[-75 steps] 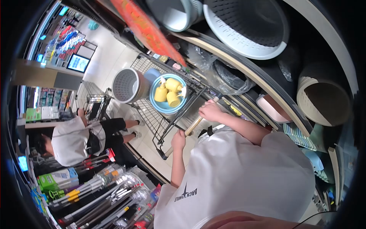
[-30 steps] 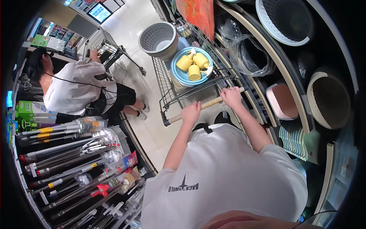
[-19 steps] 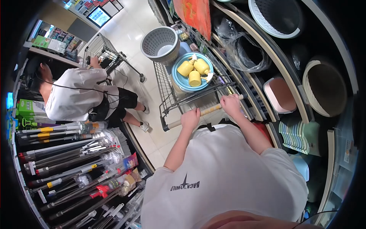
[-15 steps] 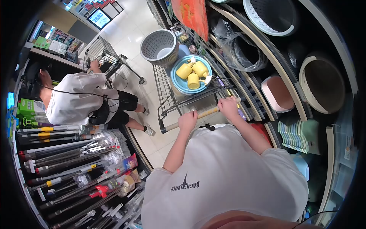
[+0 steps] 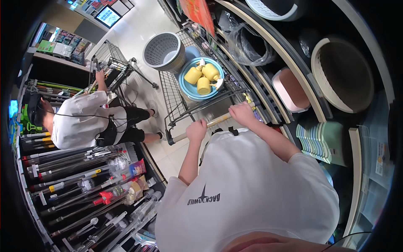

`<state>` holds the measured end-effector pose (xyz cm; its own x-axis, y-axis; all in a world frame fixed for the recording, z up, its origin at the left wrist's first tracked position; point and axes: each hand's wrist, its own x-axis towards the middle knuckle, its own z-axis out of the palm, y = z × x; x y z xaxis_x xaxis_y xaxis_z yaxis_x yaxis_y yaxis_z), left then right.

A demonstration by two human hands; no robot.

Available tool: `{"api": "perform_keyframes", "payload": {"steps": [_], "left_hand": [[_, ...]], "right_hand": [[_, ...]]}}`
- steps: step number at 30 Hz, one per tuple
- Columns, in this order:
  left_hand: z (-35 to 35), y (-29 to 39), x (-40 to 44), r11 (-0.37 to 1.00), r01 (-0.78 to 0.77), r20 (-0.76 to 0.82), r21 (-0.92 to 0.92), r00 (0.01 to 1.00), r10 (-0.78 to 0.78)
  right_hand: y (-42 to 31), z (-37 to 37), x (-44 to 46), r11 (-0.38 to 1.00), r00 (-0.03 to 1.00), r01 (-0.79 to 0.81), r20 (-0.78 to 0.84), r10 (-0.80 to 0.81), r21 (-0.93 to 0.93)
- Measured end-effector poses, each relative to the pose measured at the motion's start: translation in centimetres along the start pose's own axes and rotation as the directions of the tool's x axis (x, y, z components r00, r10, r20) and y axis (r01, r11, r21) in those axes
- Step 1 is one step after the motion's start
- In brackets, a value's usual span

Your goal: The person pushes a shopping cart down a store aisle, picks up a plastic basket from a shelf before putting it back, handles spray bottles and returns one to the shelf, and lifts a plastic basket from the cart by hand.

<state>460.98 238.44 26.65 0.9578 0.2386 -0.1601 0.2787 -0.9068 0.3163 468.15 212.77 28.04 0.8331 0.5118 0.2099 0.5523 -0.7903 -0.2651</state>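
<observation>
Long-handled tools (image 5: 75, 181) along one side — a pink bin (image 5: 281, 90), cream basket (image 5: 320, 77) and pastel stack (image 5: 312, 143) opposite.

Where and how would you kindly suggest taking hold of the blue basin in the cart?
I'd take the blue basin by its rim from above, coming from the cart handle side, left hand and right hand at opposite edges. Its round mouth faces up and its near rim is exposed, while a grey basket stands close at the far left; yellow bottles inside suggest keeping it level.
</observation>
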Motion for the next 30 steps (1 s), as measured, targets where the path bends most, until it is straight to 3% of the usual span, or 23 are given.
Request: {"api": "perform_keyframes", "payload": {"steps": [9, 20, 30], "left_hand": [[-0.8, 1.5, -6.4, 0.997, -0.071, -0.109, -0.019, 0.992, 0.068], [-2.0, 2.5, -10.9, 0.999, -0.041, -0.107, -0.013, 0.994, 0.039], [-2.4, 3.1, -11.7, 0.998, -0.043, -0.078, -0.04, 0.996, 0.04]], "right_hand": [[-1.7, -3.5, -4.6, 0.996, 0.998, 0.027, -0.047, -0.031, -0.089], [-3.3, -5.8, -8.3, 0.995, 0.987, 0.057, -0.146, -0.068, -0.078], [-3.2, -6.1, -8.8, 0.997, 0.996, 0.006, -0.09, -0.012, -0.072]]}}
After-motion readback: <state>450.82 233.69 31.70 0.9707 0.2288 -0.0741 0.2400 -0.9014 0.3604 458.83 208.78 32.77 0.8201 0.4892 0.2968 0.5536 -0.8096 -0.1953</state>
